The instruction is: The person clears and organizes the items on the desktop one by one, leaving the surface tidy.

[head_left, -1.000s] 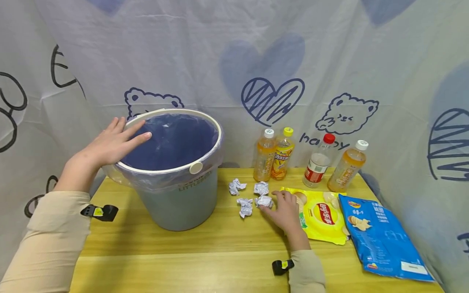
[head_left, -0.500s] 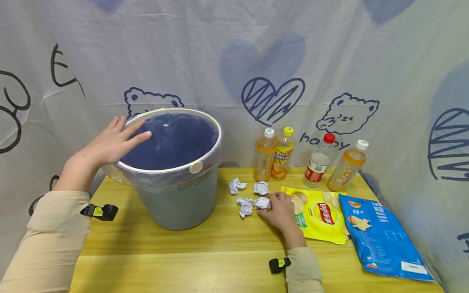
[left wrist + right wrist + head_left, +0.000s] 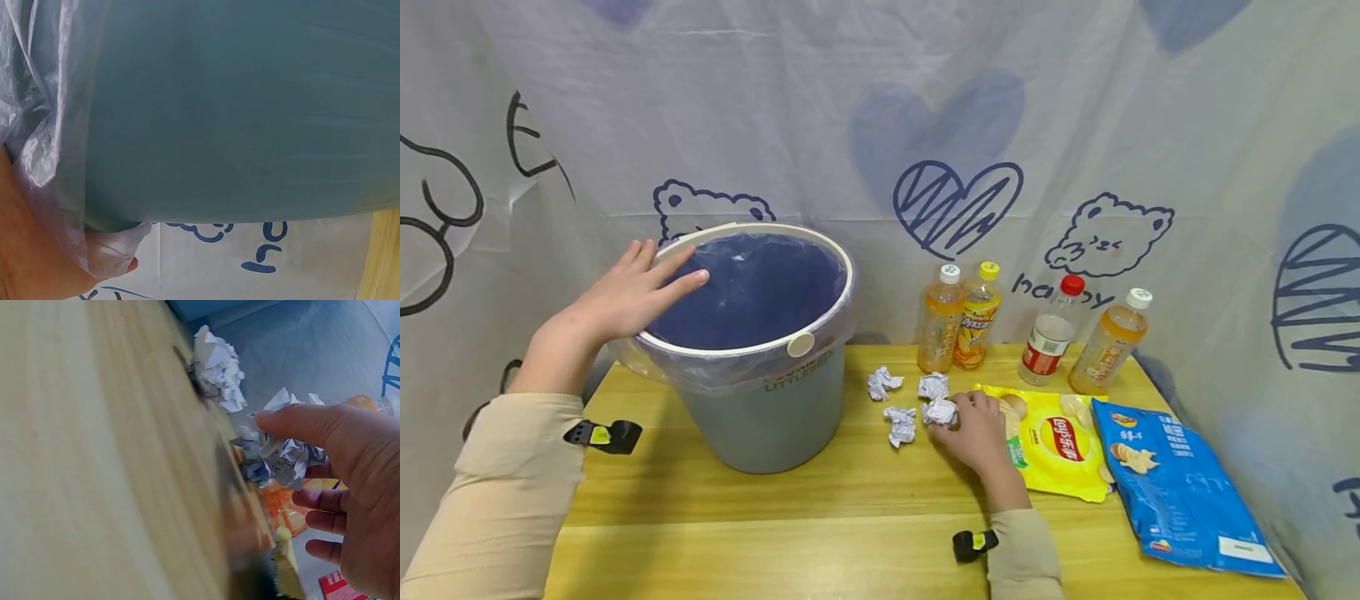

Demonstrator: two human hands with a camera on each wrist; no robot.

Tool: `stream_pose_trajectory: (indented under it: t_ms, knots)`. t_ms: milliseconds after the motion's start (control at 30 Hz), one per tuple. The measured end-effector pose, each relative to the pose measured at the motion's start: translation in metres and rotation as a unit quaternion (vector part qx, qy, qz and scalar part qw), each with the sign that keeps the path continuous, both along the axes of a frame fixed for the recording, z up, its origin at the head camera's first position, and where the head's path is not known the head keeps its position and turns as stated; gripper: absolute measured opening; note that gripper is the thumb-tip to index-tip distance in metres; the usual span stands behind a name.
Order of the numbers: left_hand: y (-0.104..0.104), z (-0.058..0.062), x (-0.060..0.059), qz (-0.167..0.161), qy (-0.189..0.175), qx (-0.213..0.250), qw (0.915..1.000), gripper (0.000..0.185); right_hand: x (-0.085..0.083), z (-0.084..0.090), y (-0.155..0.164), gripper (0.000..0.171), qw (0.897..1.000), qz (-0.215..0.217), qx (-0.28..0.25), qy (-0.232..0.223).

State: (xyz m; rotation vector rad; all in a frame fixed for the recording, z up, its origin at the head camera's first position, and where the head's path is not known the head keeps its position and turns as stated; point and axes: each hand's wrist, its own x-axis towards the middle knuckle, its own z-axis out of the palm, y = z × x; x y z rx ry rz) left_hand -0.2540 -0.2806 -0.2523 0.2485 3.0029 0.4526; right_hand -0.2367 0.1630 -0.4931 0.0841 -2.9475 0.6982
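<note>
A grey-blue bin (image 3: 767, 425) with a white rim and a clear plastic liner stands on the left. My left hand (image 3: 625, 292) rests on the rim's left side, fingers extended. In the left wrist view that hand (image 3: 37, 256) lies against the liner (image 3: 44, 144). My right hand (image 3: 976, 429) pinches a crumpled paper ball (image 3: 938, 413) between thumb and fingers. The right wrist view shows this paper ball (image 3: 290, 459) behind the thumb. Close by on the table lie more paper balls: one to its left (image 3: 900, 426), one behind (image 3: 933, 385), one nearer the bin (image 3: 883, 382).
A yellow chip bag (image 3: 1060, 446) and a blue chip bag (image 3: 1187, 492) lie to the right. Behind stand several bottles: a white-capped one (image 3: 940, 325), a yellow-capped one (image 3: 977, 325), a red-capped one (image 3: 1047, 342) and another white-capped one (image 3: 1108, 346). A printed curtain (image 3: 820, 108) hangs behind the wooden table (image 3: 790, 550).
My right hand has moved slightly left and its thumb and fingers have come together on the nearest paper ball. The left hand stays on the bin rim.
</note>
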Motion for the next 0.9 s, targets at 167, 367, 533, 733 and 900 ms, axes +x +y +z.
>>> stream_pose_trajectory:
  t_ms: [167,367,533,733,900]
  knots:
    - [0.000,0.000,0.001,0.000,0.000,0.002,1.0000,0.082,0.001,0.010,0.001,0.068,1.000,-0.003,-0.003,0.006]
    - [-0.001,-0.001,0.002,-0.001,0.000,0.001,1.0000,0.082,0.005,0.025,0.001,0.066,1.000,0.002,-0.004,0.021]
    - [-0.001,-0.001,0.003,-0.002,0.000,-0.003,1.0000,0.082,0.005,0.036,0.003,0.063,0.999,0.005,0.017,0.040]
    - [0.000,0.000,0.003,-0.002,0.002,-0.009,1.0000,0.083,0.004,0.049,0.004,0.065,0.998,0.009,0.030,0.061]
    - [0.001,0.001,0.003,0.002,0.005,-0.014,0.9999,0.084,0.001,0.062,0.003,0.061,0.995,0.015,0.036,0.087]
